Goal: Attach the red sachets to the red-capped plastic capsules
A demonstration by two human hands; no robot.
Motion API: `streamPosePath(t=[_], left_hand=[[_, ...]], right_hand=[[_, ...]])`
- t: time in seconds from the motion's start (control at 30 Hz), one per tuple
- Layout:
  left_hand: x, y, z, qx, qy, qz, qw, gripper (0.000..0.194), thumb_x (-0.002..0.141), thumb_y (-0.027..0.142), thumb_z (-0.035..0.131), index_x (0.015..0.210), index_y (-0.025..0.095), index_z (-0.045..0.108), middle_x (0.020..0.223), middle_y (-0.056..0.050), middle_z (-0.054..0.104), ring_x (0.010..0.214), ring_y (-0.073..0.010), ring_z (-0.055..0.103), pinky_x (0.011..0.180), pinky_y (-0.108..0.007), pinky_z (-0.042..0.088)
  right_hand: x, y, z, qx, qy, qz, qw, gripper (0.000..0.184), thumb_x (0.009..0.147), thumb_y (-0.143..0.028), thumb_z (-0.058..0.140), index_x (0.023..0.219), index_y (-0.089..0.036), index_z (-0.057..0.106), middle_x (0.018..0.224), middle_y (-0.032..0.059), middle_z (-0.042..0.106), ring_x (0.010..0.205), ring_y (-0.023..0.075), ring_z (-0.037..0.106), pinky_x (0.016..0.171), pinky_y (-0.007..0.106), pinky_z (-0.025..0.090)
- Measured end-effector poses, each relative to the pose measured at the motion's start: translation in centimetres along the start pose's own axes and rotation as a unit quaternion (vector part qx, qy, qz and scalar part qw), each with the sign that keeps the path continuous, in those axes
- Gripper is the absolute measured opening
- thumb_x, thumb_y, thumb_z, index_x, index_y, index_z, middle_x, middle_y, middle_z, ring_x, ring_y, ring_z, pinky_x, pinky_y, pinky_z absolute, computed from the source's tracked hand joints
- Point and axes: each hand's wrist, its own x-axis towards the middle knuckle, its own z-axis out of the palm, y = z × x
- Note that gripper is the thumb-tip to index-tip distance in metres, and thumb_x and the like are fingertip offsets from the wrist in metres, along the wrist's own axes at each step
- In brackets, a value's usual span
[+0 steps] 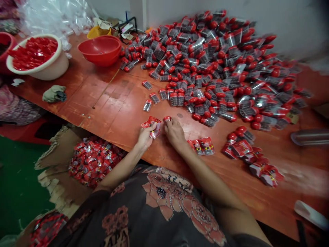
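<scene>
Landmark: pile of red-capped clear containers (195,65) on the worktop (115,99). Left hand (146,136) is on the person's side of the pile: grip closed on a red packet (152,125), thumb across the top, probably to steady the thin film. Right hand (175,133), nearer the pile's front edge: fingers curled round something with a red cap (167,118) showing; looks gripped, the rest hidden. Hands side by side, likely for easy passing. Stray containers (154,98) at the pile's front left, presumably within quick reach. Flat packets (207,146) in a short row in front of the pile, just beside the right forearm, maybe lined up for picking. Cardboard box (52,151) of packets below the pile's level, front left, its walls keeping them together. Text: packet print too small to read, no brand legible; shirt (136,202) letters end "APA".
</scene>
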Motion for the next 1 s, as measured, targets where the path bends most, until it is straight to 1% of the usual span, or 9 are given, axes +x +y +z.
streamPosePath(t=[0.07,0.17,0.23,0.33,0.47,0.67,0.83,0.9,1.0], left_hand=[[-0.3,-0.6,0.4,-0.001,-0.003,-0.011,1.000,0.007,0.073,0.003,0.071,0.072,0.010,0.070,0.066,-0.002,0.071,0.055,-0.0091,0.063,0.058,-0.021,0.051],[-0.9,-1.6,1.1,0.010,-0.017,-0.039,0.999,0.008,0.071,0.006,0.075,0.071,0.011,0.068,0.064,-0.001,0.070,0.051,-0.0079,0.060,0.052,-0.019,0.048],[-1.4,-2.2,1.5,0.022,-0.033,-0.048,0.998,0.012,0.069,0.010,0.078,0.069,0.012,0.066,0.060,0.001,0.067,0.048,-0.0070,0.056,0.050,-0.019,0.046],[-2.2,-3.1,2.1,0.036,-0.058,-0.033,0.997,0.020,0.065,0.018,0.084,0.068,0.013,0.065,0.057,0.004,0.063,0.046,-0.0055,0.053,0.046,-0.018,0.042],[-2.8,-4.2,2.9,0.068,-0.093,-0.044,0.992,0.025,0.064,0.027,0.085,0.072,0.013,0.067,0.061,0.002,0.065,0.047,-0.0065,0.054,0.045,-0.019,0.040],[-3.3,-6.0,3.6,0.085,-0.097,-0.074,0.989,0.016,0.067,0.022,0.082,0.073,0.015,0.069,0.062,-0.001,0.066,0.051,-0.0078,0.058,0.051,-0.020,0.044],[-3.9,-6.7,3.8,0.093,-0.105,-0.066,0.988,0.016,0.067,0.020,0.082,0.078,0.016,0.071,0.073,-0.003,0.070,0.062,-0.0107,0.064,0.059,-0.023,0.050],[-4.1,-6.7,3.9,0.112,-0.103,-0.048,0.987,0.017,0.066,0.022,0.082,0.077,0.016,0.070,0.071,-0.002,0.069,0.060,-0.0102,0.063,0.058,-0.023,0.049],[-4.4,-6.4,3.9,0.136,-0.105,-0.016,0.985,0.019,0.064,0.024,0.083,0.075,0.016,0.070,0.068,0.000,0.068,0.054,-0.0082,0.059,0.053,-0.022,0.046]], right_hand=[[-2.4,0.5,-0.9,0.047,-0.009,0.008,0.999,0.037,0.090,-0.015,0.045,0.124,-0.014,0.059,0.123,0.0197,0.061,0.109,0.0320,0.059,0.093,0.048,0.048],[-5.4,1.1,-2.2,0.181,-0.008,0.046,0.982,0.049,0.087,-0.017,0.052,0.136,-0.021,0.050,0.125,0.0140,0.065,0.110,0.0311,0.062,0.094,0.050,0.050],[-7.3,1.2,-2.9,0.277,0.024,0.093,0.956,0.053,0.088,-0.023,0.055,0.140,-0.028,0.046,0.130,0.0108,0.064,0.112,0.0295,0.063,0.096,0.050,0.050],[-9.6,0.8,-3.8,0.392,0.092,0.147,0.903,0.046,0.092,-0.031,0.055,0.137,-0.031,0.050,0.132,0.0082,0.063,0.117,0.0270,0.062,0.101,0.049,0.049],[-11.7,-0.1,-5.0,0.459,0.132,0.166,0.863,0.045,0.094,-0.032,0.052,0.138,-0.031,0.050,0.133,0.0075,0.062,0.118,0.0248,0.061,0.102,0.047,0.050],[-12.3,0.4,-5.3,0.410,0.194,0.157,0.877,0.046,0.093,-0.030,0.055,0.138,-0.031,0.051,0.133,0.0077,0.062,0.118,0.0249,0.061,0.105,0.050,0.047],[-12.4,0.6,-5.5,0.377,0.188,0.156,0.893,0.041,0.091,-0.030,0.058,0.132,-0.029,0.056,0.123,0.0082,0.067,0.107,0.0240,0.065,0.096,0.046,0.052],[-12.6,0.5,-5.6,0.385,0.182,0.161,0.890,0.039,0.090,-0.031,0.060,0.128,-0.027,0.058,0.118,0.0074,0.069,0.102,0.0227,0.066,0.092,0.044,0.053],[-12.8,0.5,-5.9,0.433,0.173,0.183,0.866,0.036,0.088,-0.033,0.062,0.123,-0.027,0.060,0.110,0.0051,0.071,0.093,0.0204,0.066,0.086,0.040,0.054]])
